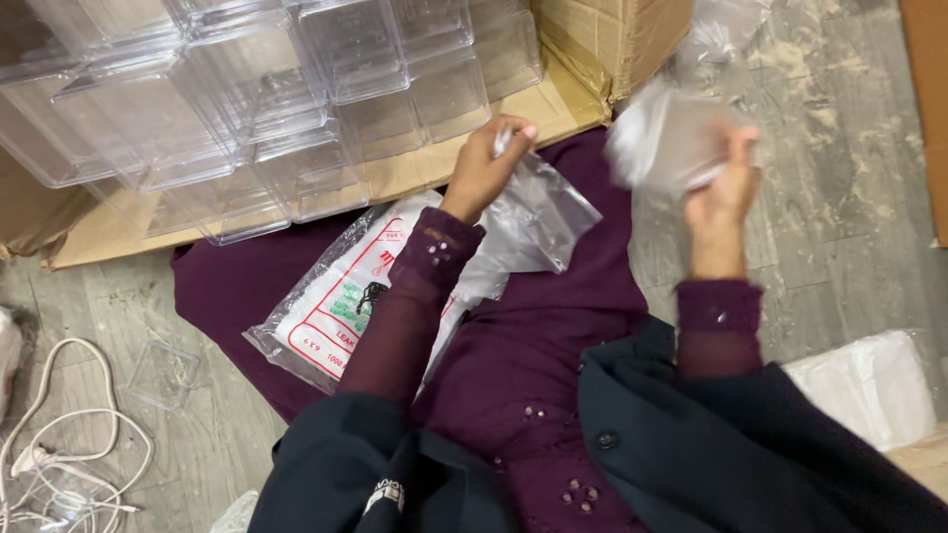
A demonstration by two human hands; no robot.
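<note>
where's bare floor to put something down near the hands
Bare grey floor lies right of the right hand, up to the white bag stack. A smaller patch sits between the white cables and purple cloth. The clear boxes crowd the cardboard.

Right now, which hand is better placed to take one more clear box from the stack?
Probably the left hand: it is beside the clear boxes, pinching only a thin plastic bag. The right hand is farther away, holding a blurred clear item.
</note>
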